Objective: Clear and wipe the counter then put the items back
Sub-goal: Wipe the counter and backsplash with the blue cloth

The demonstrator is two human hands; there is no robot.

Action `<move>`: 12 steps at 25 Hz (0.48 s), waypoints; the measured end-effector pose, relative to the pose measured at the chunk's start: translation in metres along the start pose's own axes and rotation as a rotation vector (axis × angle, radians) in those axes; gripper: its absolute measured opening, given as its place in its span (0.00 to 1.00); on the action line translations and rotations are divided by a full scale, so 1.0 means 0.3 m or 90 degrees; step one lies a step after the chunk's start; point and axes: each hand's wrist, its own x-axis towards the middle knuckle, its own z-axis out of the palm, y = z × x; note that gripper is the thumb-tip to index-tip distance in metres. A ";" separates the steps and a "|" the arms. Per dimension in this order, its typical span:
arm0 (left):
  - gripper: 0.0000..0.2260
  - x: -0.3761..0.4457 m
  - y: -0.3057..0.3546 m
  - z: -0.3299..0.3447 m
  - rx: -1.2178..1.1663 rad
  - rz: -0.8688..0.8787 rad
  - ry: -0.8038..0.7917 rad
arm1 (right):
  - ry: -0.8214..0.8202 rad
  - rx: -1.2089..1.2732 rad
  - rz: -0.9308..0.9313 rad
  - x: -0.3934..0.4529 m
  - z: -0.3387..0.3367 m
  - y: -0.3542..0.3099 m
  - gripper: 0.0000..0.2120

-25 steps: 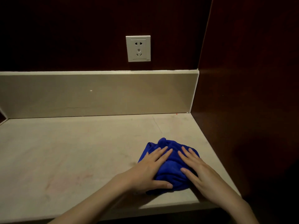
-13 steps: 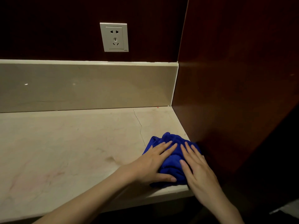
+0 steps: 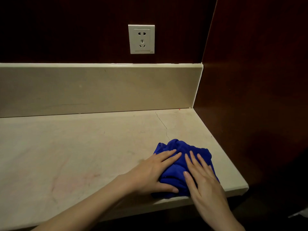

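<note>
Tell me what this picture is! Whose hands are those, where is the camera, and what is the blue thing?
The camera sits on a person's head and looks down, so you see their own arms. The left hand and the right hand lie flat, fingers straight, pressing a crumpled blue cloth. The cloth rests on a pale stone counter, near its right front corner, to wipe it. Nothing is gripped; the hands just press. Behind, a white wall socket sits on the dark wall.
</note>
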 end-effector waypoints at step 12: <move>0.39 -0.590 -0.258 -0.116 -0.022 -0.127 0.035 | -0.070 -0.026 -0.140 -0.055 0.296 -0.493 0.45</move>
